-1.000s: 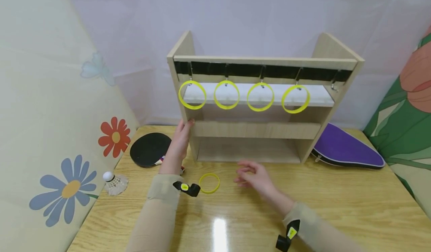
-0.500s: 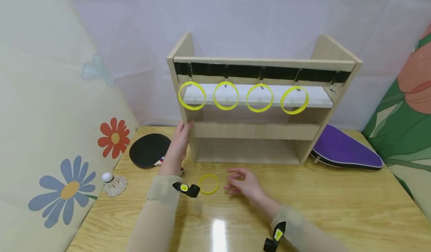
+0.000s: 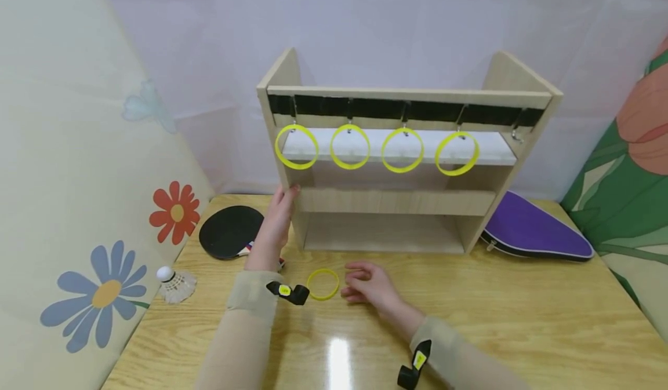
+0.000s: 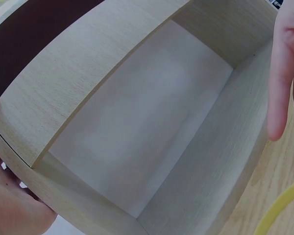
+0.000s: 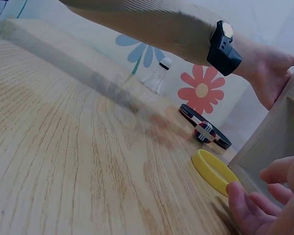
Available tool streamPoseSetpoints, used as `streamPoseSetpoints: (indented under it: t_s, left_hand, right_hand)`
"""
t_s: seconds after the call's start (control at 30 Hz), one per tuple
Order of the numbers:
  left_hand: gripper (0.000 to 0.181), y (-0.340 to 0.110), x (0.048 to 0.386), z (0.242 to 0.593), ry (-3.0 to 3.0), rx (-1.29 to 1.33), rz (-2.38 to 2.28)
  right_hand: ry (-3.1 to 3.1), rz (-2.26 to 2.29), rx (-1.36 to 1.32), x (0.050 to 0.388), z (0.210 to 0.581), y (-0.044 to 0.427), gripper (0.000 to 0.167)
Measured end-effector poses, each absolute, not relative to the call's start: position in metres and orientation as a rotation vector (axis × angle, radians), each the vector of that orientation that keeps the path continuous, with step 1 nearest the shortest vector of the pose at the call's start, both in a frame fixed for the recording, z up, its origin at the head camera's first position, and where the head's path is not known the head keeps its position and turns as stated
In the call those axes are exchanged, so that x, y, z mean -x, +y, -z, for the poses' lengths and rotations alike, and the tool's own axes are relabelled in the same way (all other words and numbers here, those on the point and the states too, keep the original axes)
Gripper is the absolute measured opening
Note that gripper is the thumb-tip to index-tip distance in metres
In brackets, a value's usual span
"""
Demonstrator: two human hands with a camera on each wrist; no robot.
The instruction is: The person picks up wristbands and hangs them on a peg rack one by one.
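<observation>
My left hand (image 3: 276,219) grips the left side panel of a small wooden shelf unit (image 3: 396,201), thumb at its front edge; in the left wrist view, part of that hand (image 4: 14,205) shows beside the panel. On the table lies a thin yellow ring (image 3: 323,270), like a rubber wristband. Just right of it is my right hand (image 3: 373,288), fingers loosely bent and holding nothing. The right wrist view has its fingertips close by the ring (image 5: 206,172); whether they touch cannot be told. Several similar yellow rings hang from hooks along the shelf's black strip (image 3: 376,108).
A bare hook (image 3: 516,135) is at the strip's right end. Left of the shelf lie a black table tennis bat (image 3: 229,232) and a shuttlecock (image 3: 176,285). A purple bat case (image 3: 537,228) lies against the right side. Behind hangs a pale cloth (image 3: 396,25).
My right hand has moved left and slightly toward me, up to the ring on the table. The left hand stays on the shelf panel, and the hanging rings keep their places.
</observation>
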State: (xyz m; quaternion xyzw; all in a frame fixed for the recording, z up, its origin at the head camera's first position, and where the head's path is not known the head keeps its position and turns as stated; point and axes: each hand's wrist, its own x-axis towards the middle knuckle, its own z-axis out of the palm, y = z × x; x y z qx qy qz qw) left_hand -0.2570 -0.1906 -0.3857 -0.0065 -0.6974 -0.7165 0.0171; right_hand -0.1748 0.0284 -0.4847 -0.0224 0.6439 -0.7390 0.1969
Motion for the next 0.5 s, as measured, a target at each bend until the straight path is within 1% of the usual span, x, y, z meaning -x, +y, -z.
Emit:
streamPoseSetpoints:
  t_s: [0.5]
  left_hand:
    - [0.053,-0.19,0.256,0.384,-2.165,0.043,2.212]
  right_hand:
    - [1.865,1.988,0.097,0.176,0.489,0.017,0.039]
